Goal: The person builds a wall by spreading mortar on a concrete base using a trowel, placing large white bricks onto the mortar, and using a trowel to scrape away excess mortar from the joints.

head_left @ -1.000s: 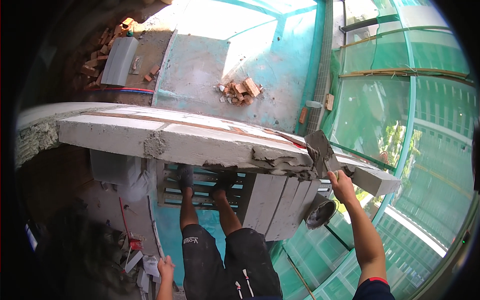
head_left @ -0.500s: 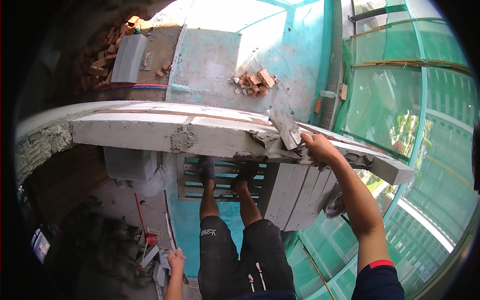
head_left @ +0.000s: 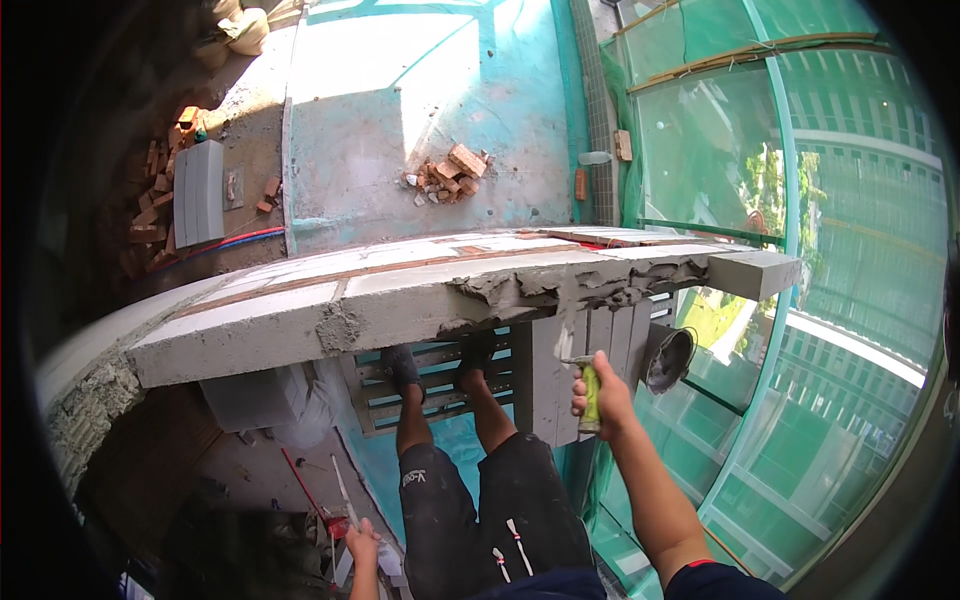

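A: Hands?
B: Right hand (head_left: 613, 402) wrapped round the green handle of a trowel (head_left: 591, 385); blade points up against the wall (head_left: 390, 305), by the grey mortar (head_left: 612, 286). Left hand (head_left: 362, 542) is low, next to a thin pale bar (head_left: 346, 490). Fingers look curled; can't tell if they grip it.

A: Around them, in the way?
B: Pale blocks (head_left: 622, 335) under the trowel, bucket (head_left: 670, 360) just right of them. Single block (head_left: 755, 275) at the wall's right end. Feet on a slatted platform (head_left: 440, 378), close under the wall. Far side: brick heap (head_left: 455, 178), grey blocks (head_left: 198, 195), red and blue hoses (head_left: 250, 237). Green netting (head_left: 715, 180) fills the right. Red-handled tool (head_left: 302, 485) near the left hand.

A: Hard to see?
B: Blade is almost edge-on, outline blurs into the mortar. Blocks partly behind the wall, trowel and right hand. Bucket contents unclear. Lower left too dark to sort out; fisheye rim blacks out the corners. Both forearms cut at the lower edge.
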